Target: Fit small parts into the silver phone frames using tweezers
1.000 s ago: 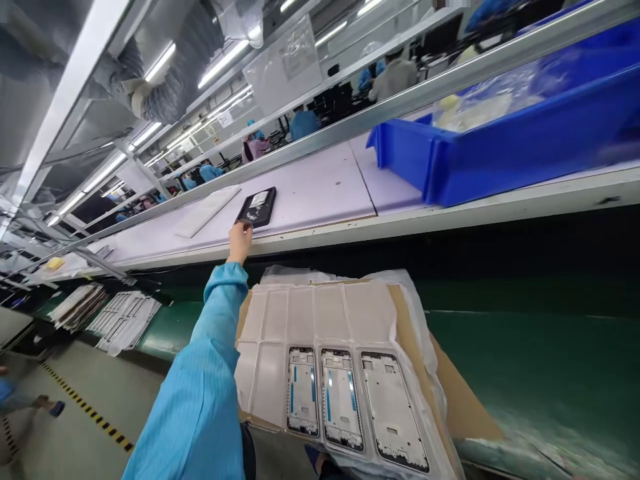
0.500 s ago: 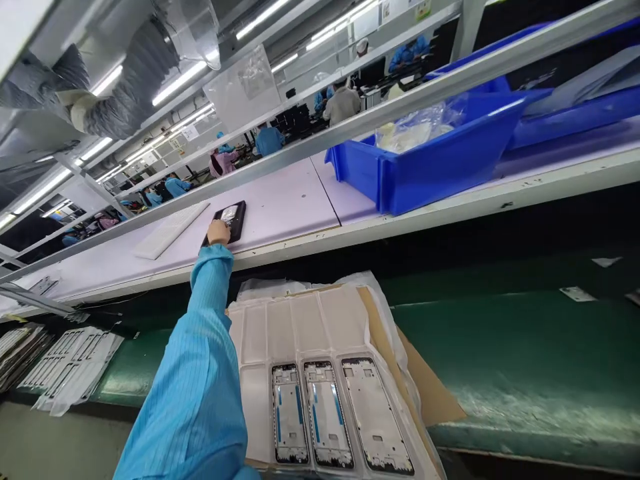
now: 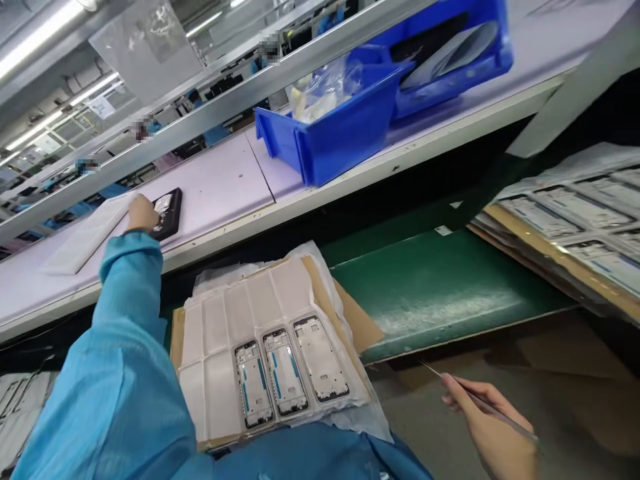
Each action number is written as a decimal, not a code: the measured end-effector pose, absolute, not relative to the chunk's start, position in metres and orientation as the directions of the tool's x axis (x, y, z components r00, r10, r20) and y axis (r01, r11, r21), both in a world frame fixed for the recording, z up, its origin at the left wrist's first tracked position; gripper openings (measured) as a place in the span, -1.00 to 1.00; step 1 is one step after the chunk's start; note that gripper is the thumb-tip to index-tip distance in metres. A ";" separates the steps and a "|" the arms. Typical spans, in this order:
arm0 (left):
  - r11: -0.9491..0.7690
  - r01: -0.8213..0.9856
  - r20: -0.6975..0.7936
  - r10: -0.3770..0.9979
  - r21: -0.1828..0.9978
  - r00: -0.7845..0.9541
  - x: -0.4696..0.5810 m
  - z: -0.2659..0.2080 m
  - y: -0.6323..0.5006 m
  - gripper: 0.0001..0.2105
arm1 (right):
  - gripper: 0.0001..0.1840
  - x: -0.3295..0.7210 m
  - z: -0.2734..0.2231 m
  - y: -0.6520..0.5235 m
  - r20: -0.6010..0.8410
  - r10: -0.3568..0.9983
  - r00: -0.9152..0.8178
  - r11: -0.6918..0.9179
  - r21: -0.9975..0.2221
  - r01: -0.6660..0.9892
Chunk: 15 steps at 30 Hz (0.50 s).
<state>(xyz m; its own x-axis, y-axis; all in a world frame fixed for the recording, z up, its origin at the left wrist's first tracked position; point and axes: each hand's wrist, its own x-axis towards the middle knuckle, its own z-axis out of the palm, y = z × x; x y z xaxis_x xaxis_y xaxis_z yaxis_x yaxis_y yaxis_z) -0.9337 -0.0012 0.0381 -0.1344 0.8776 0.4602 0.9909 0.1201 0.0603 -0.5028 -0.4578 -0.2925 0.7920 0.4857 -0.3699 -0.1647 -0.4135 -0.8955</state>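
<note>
My left hand (image 3: 143,213) reaches up to the shelf, fingers curled together at the left edge of a small black tray (image 3: 173,217) holding small silvery pieces. Whatever the fingertips grip is hidden. Low on the right, my right hand (image 3: 495,417) is closed around thin metal tweezers (image 3: 475,398), their tip pointing left. Between the hands, a white compartment tray (image 3: 250,293) lies on cardboard. Three phone middle frames (image 3: 254,383) sit in its lower compartments, two of them with blue strips.
Blue bins (image 3: 345,140) stand on the shelf (image 3: 215,173), one with plastic bags inside. A white slab (image 3: 90,237) lies left of the black tray. Stacked trays of phone frames (image 3: 575,207) rise at right on the green bench (image 3: 440,287). A metal rail crosses above the shelf.
My view has swung right, bringing the right-hand stack into sight. My right hand with the tweezers has appeared. The left hand has shifted to the black tray's left edge.
</note>
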 end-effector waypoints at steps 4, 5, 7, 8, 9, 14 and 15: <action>-0.087 0.968 0.584 0.809 0.234 -0.069 -0.912 0.026 -0.101 -0.76 | -0.56 -0.507 -0.272 -0.428 -0.243 0.624 0.743 -0.220 -0.967 -0.132; -0.153 0.950 0.603 0.796 0.272 -0.045 -0.904 0.011 -0.138 -0.75 | -0.59 -0.512 -0.264 -0.418 -0.187 0.679 0.710 -0.148 -0.982 -0.117; -0.437 0.689 0.679 0.726 0.578 -0.109 -0.883 -0.030 -0.216 -0.72 | -0.68 -0.527 -0.241 -0.398 -0.050 0.783 0.620 0.011 -0.996 -0.093; -0.466 0.552 0.629 0.764 0.692 -0.145 -0.871 -0.052 -0.253 -0.70 | -0.73 -0.536 -0.226 -0.388 0.023 0.829 0.558 0.089 -0.992 -0.091; -0.415 0.441 0.532 0.827 0.796 -0.183 -0.857 -0.073 -0.286 -0.69 | -0.78 -0.546 -0.211 -0.380 0.100 0.865 0.491 0.168 -0.981 -0.097; -0.218 -0.264 0.126 0.937 0.939 -0.325 -0.800 -0.118 -0.379 -0.69 | -0.84 -0.594 -0.135 -0.363 0.466 0.881 0.076 0.469 -0.846 -0.254; -0.194 -0.340 0.086 0.947 0.920 -0.309 -0.795 -0.117 -0.386 -0.70 | -0.80 -0.601 -0.126 -0.365 0.515 0.857 0.011 0.495 -0.818 -0.292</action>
